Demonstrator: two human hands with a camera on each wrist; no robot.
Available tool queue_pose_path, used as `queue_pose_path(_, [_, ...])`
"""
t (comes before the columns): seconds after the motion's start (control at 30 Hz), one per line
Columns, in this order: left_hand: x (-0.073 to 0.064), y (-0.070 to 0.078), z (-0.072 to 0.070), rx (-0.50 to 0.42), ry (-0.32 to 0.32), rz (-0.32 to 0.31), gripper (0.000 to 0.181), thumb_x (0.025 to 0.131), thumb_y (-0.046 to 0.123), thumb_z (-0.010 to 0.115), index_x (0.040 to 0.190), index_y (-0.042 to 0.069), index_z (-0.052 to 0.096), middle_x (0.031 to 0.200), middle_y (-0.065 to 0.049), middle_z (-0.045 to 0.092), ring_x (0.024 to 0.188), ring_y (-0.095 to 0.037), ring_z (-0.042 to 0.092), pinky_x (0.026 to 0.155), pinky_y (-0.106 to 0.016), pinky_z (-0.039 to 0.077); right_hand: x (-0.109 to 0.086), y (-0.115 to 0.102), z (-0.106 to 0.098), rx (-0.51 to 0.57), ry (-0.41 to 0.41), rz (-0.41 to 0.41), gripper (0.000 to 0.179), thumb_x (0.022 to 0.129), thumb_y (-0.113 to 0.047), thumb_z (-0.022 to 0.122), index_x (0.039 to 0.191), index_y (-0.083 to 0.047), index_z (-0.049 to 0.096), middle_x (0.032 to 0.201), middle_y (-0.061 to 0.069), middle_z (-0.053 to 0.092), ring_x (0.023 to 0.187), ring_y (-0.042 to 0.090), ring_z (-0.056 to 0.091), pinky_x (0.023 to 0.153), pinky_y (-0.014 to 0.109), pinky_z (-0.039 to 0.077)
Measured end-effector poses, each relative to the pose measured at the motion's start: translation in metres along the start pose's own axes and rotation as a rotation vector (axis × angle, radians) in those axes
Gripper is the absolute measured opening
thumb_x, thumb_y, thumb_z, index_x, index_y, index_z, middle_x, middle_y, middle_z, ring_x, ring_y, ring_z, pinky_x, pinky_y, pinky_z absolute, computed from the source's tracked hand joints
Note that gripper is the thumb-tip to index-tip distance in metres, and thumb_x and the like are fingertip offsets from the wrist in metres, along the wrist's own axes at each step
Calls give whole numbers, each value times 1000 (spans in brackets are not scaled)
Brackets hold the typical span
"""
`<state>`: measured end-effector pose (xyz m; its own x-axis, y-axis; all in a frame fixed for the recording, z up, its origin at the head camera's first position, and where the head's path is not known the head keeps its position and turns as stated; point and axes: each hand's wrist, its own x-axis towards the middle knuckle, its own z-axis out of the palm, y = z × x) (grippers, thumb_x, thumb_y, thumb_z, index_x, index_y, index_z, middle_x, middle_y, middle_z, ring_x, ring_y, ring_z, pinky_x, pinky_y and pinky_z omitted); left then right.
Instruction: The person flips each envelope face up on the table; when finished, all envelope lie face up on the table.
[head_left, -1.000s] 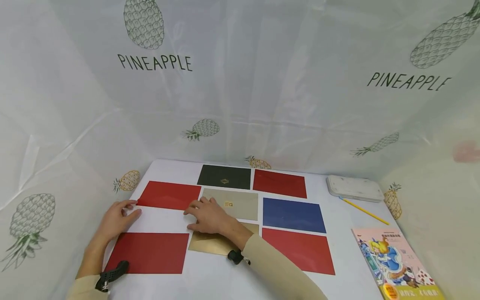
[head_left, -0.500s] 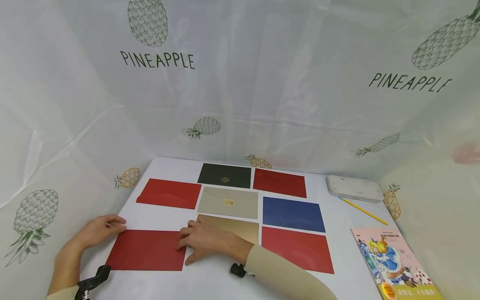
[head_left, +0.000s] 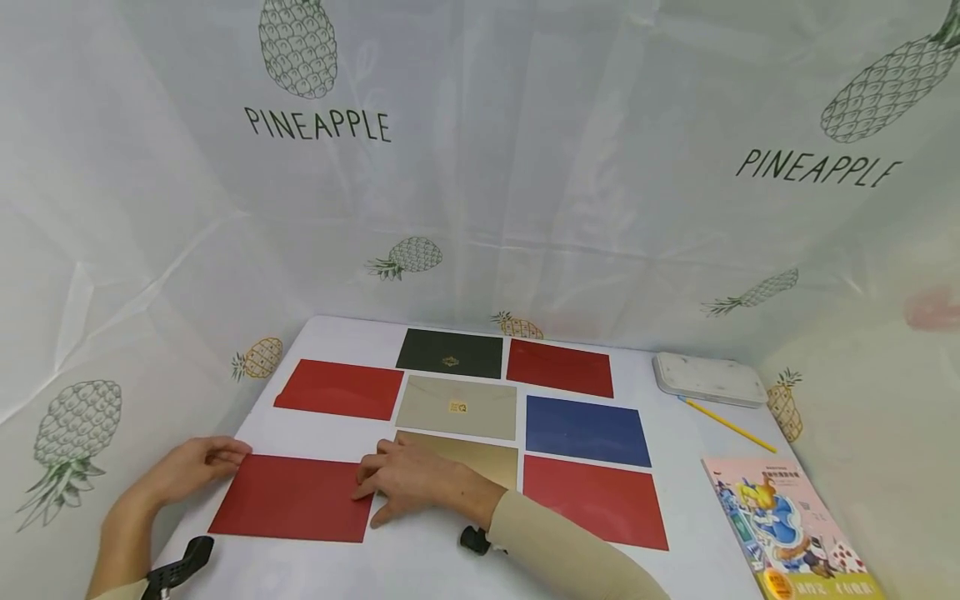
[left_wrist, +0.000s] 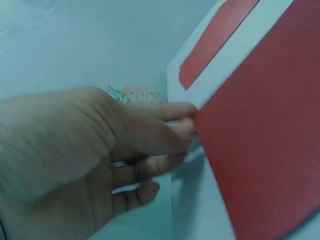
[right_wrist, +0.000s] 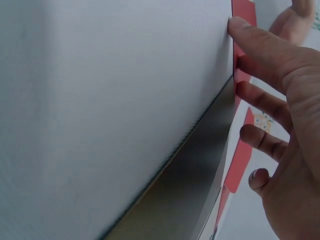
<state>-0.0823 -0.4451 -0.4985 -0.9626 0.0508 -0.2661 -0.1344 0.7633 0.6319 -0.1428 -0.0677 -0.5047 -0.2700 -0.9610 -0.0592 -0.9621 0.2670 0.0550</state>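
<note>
A dark red envelope lies at the front left of the white table. At its far left corner is my left hand; in the left wrist view the thumb and index finger of that hand pinch the corner. My right hand touches the envelope's right edge with its fingertips, fingers loosely bent and spread. In the right wrist view the thumb lies along the red edge. A gold envelope is partly hidden under the right hand and forearm.
Behind lie a brighter red envelope, a beige one, a dark green one and another red one. To the right are a blue envelope, a red envelope, a pencil case, a yellow pencil and a picture book.
Both hands have come from the upper red envelope toward the front one. Over the last half second its left side has shifted slightly, with the left hand at its corner; the right hand has stayed.
</note>
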Motion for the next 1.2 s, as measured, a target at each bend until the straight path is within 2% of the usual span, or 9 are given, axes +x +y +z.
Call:
queue_pose_path(0.1, [-2,-5,3,-64,31,19,33,93,4,65,124,-4,64,110,-9,68,92,-15,62,74,-23,52,0,0,2,9,1,3,50,86,-66,66,133,-50,61,126,-24,56,108,0,44,85,23,31])
queue_pose_path(0.2, [-5,-10,6,-110,81,66,31,93,4,66,124,-2,65,110,-9,69,88,-10,61,74,-23,51,0,0,4,3,11,5,50,86,-67,66,133,-51,61,127,-24,56,108,0,44,84,23,31])
queue_pose_path(0.37, [-6,-17,9,-153,184,145,31,91,6,71,120,-3,68,103,-1,74,86,-5,64,73,-19,51,1,1,6,31,25,19,48,86,-66,67,131,-51,62,125,-25,56,108,-2,44,86,22,31])
queue_pose_path(0.47, [-5,-20,10,-173,210,177,32,91,7,73,120,-5,68,101,4,75,87,-3,66,74,-16,51,1,1,7,53,32,30,48,85,-66,67,130,-50,63,125,-24,57,108,-2,44,86,22,31])
queue_pose_path(0.63, [-3,-25,12,-170,242,154,32,94,14,72,121,-2,69,102,14,73,89,5,64,75,-16,51,3,0,10,74,40,39,49,83,-69,67,127,-48,64,122,-24,55,107,-3,43,85,22,30])
queue_pose_path(0.77, [-4,-26,14,-129,298,96,27,97,24,68,114,2,73,98,15,72,89,12,57,74,-12,47,4,-2,10,125,63,51,53,78,-75,68,121,-45,60,119,-24,51,103,-6,42,84,22,30])
queue_pose_path(0.9, [-4,-25,18,-106,288,101,24,97,26,68,107,5,76,95,10,73,89,11,55,74,-11,46,6,-4,9,170,73,60,53,76,-75,69,118,-44,59,117,-25,50,103,-7,42,82,20,30])
queue_pose_path(1.0, [-3,-25,21,-103,254,148,21,95,23,71,106,6,76,96,9,74,88,8,58,75,-11,46,7,-5,10,154,37,59,48,79,-72,70,118,-45,62,120,-24,52,104,-5,42,83,20,30])
queue_pose_path(1.2, [-2,-27,21,-196,201,201,26,93,14,72,113,-2,70,98,7,75,89,2,65,76,-11,47,6,-5,10,124,6,62,44,81,-68,70,120,-47,66,124,-23,54,107,-3,44,85,23,31])
